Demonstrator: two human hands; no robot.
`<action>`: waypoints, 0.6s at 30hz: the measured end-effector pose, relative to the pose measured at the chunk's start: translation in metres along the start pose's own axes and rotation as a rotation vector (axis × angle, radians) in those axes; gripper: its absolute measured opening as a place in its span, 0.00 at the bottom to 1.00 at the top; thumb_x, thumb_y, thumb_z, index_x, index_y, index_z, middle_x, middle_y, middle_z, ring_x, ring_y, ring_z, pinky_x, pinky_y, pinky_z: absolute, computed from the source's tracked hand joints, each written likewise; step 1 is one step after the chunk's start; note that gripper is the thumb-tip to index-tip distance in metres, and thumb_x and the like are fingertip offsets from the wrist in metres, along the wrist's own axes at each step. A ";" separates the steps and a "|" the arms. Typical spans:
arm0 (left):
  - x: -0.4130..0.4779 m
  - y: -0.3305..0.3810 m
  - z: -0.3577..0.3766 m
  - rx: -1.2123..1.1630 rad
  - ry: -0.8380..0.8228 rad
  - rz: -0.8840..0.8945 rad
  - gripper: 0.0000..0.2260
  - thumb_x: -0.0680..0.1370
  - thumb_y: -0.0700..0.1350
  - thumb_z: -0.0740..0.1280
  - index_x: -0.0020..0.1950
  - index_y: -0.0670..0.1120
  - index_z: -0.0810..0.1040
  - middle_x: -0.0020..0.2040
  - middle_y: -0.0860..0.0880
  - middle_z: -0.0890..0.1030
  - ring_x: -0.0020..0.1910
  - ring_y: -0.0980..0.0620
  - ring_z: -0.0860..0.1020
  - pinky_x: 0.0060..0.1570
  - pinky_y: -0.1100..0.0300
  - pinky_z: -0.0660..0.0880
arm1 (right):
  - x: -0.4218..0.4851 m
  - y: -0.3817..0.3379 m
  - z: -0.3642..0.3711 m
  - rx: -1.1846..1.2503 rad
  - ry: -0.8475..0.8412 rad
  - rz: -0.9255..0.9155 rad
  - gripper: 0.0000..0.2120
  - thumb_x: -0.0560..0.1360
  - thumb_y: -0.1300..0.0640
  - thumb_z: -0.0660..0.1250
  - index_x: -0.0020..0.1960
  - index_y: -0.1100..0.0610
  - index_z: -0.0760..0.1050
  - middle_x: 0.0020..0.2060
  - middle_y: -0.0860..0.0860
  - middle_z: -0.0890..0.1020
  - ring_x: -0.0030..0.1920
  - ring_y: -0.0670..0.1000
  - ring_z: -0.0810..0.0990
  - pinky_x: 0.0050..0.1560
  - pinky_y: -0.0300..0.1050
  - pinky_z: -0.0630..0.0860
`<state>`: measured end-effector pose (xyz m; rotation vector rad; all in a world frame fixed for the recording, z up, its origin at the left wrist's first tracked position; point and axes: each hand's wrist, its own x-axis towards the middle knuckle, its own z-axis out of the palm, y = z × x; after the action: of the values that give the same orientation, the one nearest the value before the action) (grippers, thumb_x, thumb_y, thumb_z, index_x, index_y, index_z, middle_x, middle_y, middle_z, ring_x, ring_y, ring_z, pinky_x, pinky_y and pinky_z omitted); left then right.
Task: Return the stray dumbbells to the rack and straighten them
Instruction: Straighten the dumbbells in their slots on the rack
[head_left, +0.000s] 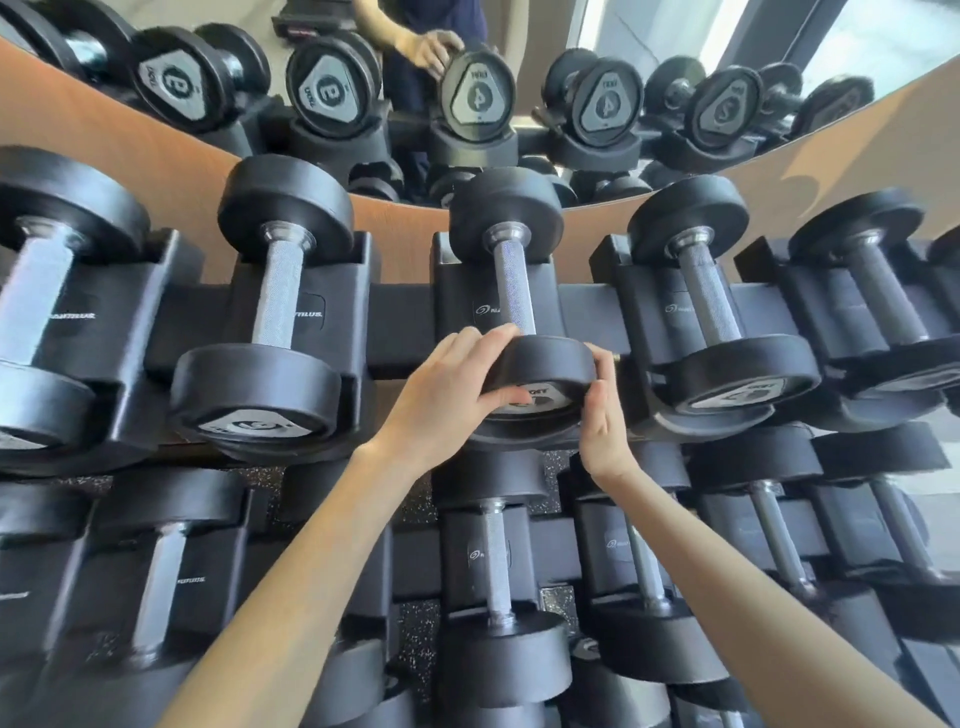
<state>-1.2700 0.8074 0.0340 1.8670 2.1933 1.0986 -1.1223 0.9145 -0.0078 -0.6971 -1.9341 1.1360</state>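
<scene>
A black dumbbell (511, 291) with a knurled steel handle lies in the middle cradle of the top tier of the rack (400, 325). Both hands are on its near head. My left hand (449, 395) grips that head from the left, thumb across the label face and fingers over the top. My right hand (602, 410) holds the right edge of the same head, fingers curled round the rim. Further dumbbells lie in the cradles on either side, one to the left (275, 312) and one to the right (711, 301).
A lower tier (498, 582) holds several more black dumbbells below my forearms. Behind the rack runs a wood-toned wall band (156, 156) with a mirror (519, 78) above it, reflecting the dumbbell ends and a hand. Speckled floor shows between the tiers.
</scene>
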 end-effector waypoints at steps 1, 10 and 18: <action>0.001 0.003 -0.002 -0.002 -0.006 -0.010 0.27 0.73 0.56 0.66 0.69 0.48 0.68 0.47 0.46 0.73 0.50 0.50 0.70 0.52 0.60 0.67 | -0.001 0.001 0.000 -0.006 0.006 0.013 0.32 0.78 0.36 0.45 0.62 0.64 0.63 0.54 0.44 0.71 0.54 0.34 0.71 0.57 0.33 0.66; -0.020 -0.010 0.012 -0.305 0.000 -0.224 0.27 0.73 0.47 0.71 0.66 0.38 0.65 0.61 0.41 0.74 0.61 0.45 0.71 0.56 0.65 0.64 | 0.001 -0.014 -0.016 -0.182 -0.171 0.014 0.32 0.77 0.39 0.48 0.66 0.64 0.62 0.52 0.44 0.74 0.50 0.35 0.72 0.52 0.25 0.65; -0.060 0.007 -0.040 0.373 -0.011 -0.043 0.24 0.74 0.43 0.69 0.68 0.38 0.69 0.63 0.40 0.75 0.65 0.40 0.70 0.65 0.47 0.66 | -0.039 -0.059 -0.044 -1.034 -0.208 -0.082 0.25 0.78 0.56 0.60 0.73 0.61 0.59 0.70 0.58 0.66 0.72 0.58 0.61 0.71 0.52 0.58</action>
<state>-1.2668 0.7353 0.0445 1.9332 2.5613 0.7054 -1.0686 0.8782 0.0447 -1.0197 -2.6710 0.0655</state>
